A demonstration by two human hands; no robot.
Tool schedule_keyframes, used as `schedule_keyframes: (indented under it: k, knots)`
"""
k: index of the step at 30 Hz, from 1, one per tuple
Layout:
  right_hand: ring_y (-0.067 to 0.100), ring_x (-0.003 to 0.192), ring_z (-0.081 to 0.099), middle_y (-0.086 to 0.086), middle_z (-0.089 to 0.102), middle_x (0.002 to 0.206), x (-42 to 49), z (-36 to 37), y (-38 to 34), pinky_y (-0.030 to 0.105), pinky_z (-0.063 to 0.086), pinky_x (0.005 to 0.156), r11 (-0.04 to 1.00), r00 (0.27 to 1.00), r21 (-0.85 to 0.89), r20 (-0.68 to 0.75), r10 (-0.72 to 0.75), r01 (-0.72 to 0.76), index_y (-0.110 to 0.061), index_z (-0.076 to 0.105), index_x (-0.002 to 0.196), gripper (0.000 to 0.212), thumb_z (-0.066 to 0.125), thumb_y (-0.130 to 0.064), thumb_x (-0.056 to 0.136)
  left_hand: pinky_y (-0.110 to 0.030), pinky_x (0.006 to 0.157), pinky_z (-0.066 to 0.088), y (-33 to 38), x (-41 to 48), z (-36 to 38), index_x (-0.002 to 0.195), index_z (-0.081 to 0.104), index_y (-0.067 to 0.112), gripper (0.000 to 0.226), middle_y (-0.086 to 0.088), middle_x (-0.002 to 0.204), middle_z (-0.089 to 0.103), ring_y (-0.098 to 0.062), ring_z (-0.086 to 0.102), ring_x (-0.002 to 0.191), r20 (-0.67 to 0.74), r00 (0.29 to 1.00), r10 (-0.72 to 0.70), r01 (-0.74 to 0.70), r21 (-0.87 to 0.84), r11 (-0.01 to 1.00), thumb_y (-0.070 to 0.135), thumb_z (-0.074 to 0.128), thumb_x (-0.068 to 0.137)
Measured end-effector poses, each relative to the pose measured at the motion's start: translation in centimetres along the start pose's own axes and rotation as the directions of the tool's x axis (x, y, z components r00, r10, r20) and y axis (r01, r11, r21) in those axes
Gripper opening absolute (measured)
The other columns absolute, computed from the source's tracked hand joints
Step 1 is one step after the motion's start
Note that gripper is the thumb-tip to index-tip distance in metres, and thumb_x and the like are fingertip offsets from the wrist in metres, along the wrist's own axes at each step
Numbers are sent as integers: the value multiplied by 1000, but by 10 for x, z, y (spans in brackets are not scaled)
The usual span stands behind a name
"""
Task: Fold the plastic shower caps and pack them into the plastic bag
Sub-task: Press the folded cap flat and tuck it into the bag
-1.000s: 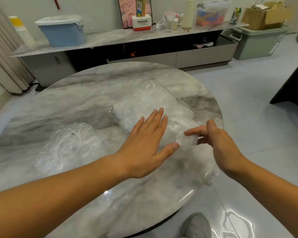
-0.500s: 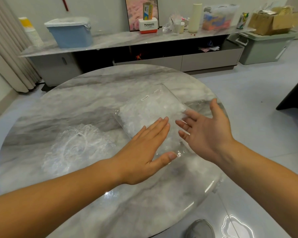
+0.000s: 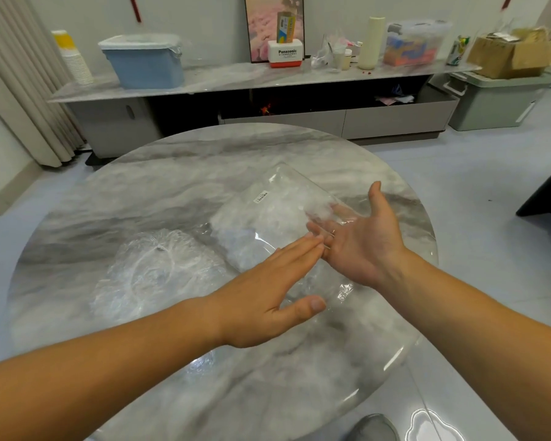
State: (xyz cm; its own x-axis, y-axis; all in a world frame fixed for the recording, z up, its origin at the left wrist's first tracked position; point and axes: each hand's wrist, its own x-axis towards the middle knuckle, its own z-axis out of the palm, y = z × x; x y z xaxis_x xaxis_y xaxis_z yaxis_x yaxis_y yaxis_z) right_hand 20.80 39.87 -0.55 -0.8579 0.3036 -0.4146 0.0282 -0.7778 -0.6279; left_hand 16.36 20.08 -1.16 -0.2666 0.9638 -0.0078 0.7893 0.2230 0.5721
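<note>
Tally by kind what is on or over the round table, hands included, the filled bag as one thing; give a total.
Plastic bag: 1
Loose shower cap: 1
Hands: 2, left hand and right hand
Total: 4

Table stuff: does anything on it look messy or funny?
One shower cap lies spread out and unfolded on the left side of the table, outside the plastic bag. The bag sits slanted near the right edge, its near end crumpled beside the right hand. Nothing looks spilled or torn.
</note>
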Motion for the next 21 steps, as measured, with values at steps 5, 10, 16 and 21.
schedule_keyframes:
  k: [5,10,16,21]
  knots:
    - [39,108,70,30,64,126,-4,0,-1,48,54,98,999,1000,35,-9,-28,29,-10,49,136,79,44,-75,91,-29,127,1,-6,-2,-4,158,0,35,75,30,160,-12,13,-13,147,-8,999,-42,42,19,999,67,26,96]
    - [47,110,68,34,52,136,-22,-3,3,50,50,105,998,998,51,-36,-45,47,-15,47,144,68,49,-64,97,-41,128,6,-9,-4,-4,161,3,28,77,17,168,-7,8,-11,150,-23,1000,-21,22,30,999,65,27,98]
    - [45,110,68,31,54,134,-48,-17,12,48,54,100,997,978,-25,-193,-76,72,-5,57,131,57,45,-53,103,-36,128,5,-10,-7,-6,161,3,30,78,20,167,-6,10,-12,148,-19,999,-37,37,29,999,67,25,96]
    - [42,123,61,23,61,134,-52,-17,11,50,48,107,986,979,106,-174,-107,126,4,54,133,71,41,-58,102,-36,127,9,-12,-8,-4,161,9,28,78,17,168,1,8,-7,150,-38,999,-19,18,-10,1000,67,28,96]
